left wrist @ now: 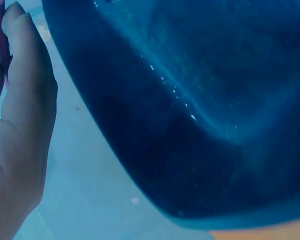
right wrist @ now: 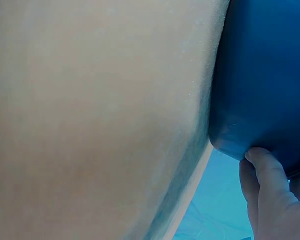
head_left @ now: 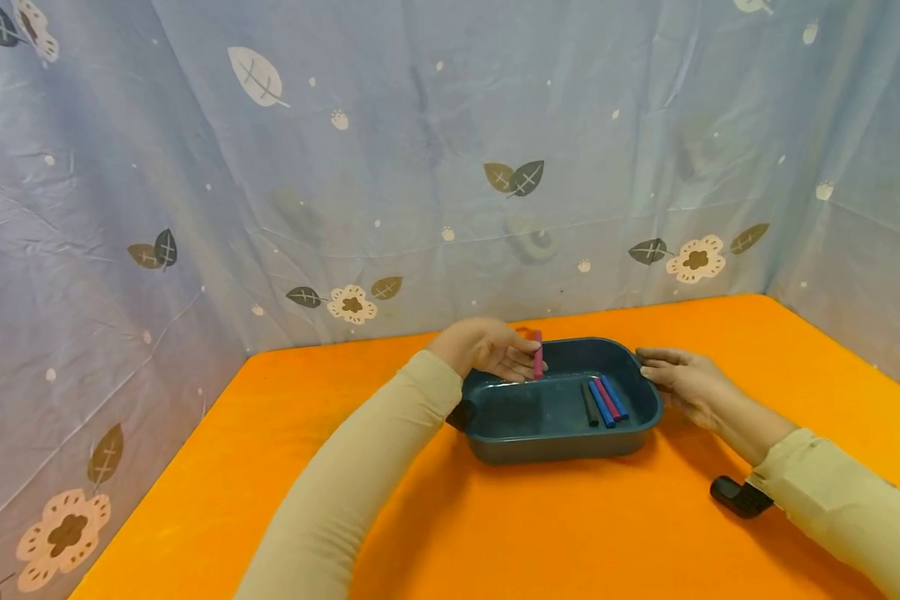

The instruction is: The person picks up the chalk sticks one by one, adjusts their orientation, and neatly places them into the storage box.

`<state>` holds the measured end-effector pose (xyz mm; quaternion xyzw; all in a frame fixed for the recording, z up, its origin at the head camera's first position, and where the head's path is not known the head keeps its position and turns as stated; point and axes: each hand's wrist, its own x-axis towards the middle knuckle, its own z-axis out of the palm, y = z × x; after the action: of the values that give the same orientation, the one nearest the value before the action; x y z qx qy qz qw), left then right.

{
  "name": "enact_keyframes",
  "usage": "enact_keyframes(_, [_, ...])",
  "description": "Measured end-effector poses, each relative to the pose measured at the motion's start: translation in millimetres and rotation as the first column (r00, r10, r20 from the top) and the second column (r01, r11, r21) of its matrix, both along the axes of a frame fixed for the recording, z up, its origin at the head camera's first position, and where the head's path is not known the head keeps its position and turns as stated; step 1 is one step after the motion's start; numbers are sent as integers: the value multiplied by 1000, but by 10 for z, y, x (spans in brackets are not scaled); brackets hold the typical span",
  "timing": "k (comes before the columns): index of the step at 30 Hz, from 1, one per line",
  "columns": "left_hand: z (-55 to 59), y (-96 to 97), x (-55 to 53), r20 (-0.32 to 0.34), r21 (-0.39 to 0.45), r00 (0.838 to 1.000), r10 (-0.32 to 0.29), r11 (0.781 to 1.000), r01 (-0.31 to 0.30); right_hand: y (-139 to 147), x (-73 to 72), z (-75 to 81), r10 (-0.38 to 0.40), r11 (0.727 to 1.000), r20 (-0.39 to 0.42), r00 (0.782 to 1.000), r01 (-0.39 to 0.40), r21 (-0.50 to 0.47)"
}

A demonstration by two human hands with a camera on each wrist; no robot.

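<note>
Left hand [head_left: 499, 350] pinches a pink stick [head_left: 537, 358], right hand [head_left: 686, 385] grips tray [head_left: 558, 450] holding four sticks [head_left: 602, 404].

Sleeved arms [head_left: 371, 454] reach forward, the left hand [head_left: 501, 350] pinching, the right hand [head_left: 686, 385] gripping.

Head view's pretty bright and evenly lit, with the orange tabletop [head_left: 307, 417] rendered super saturated. Soft shadows are cast on it beside both sleeves [head_left: 367, 458]. Left wrist cam is way dimmer and swamped by a blue cast, with the tray [left wrist: 90, 85] dotted by tiny glare specks. In the right wrist shot, a big pale surface [right wrist: 90, 110] is washed out to hazy beige and fine detail is lost.
</note>
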<state>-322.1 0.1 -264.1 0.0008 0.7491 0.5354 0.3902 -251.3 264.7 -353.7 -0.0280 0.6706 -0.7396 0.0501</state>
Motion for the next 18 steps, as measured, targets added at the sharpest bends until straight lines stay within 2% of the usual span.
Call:
enact_keyframes(3, [-24,82,-20,16,-4,1000,8,1000,-8,6,2,6,-1,1000,-8,1000,1,15])
enact_keyframes(11, [-188,308,-28,42,-89,999,18,996,-14,9,-2,-11,-8,1000,8,1000,8,11])
enact_keyframes(18, [-337,451,-44,132,-124,990,37,992,-21,-9,-17,-8,-3,1000,0,1000,3,11])
